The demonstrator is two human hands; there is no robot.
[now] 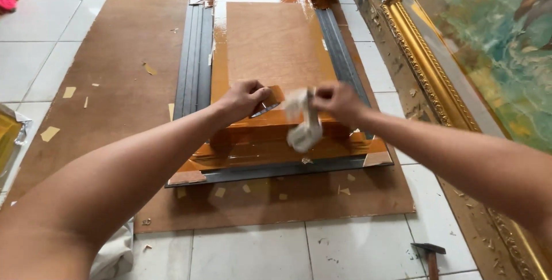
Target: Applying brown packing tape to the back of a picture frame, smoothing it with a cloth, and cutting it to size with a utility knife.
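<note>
The left hand's (244, 99) grip is closed on a roll of brown tape (269, 102), fingers curled over it and pressing it down on the backing board (276, 44). The right hand's (339, 102) grip pinches a crumpled white rag (303, 125), which hangs limp below the fingers. Both hands meet over the near end of that board, with the tape roll just left of the rag.

The rag looks soft and light, easy to bunch anywhere. The roll seems light and stiff, best held by its rim; its loose end is likely sticky. The board seems thin and stiff.

The board lies face-down in a dark grey picture frame (198, 56), with glossy brown tape sealing its edges. Under the frame is a large brown hardboard sheet (126, 84) on the white tiled floor (276, 251), littered with tape scraps. Right of the frame leans a gilded framed painting (489, 56); near it, toward the viewer, a hammer (430, 254) rests on the tiles.
</note>
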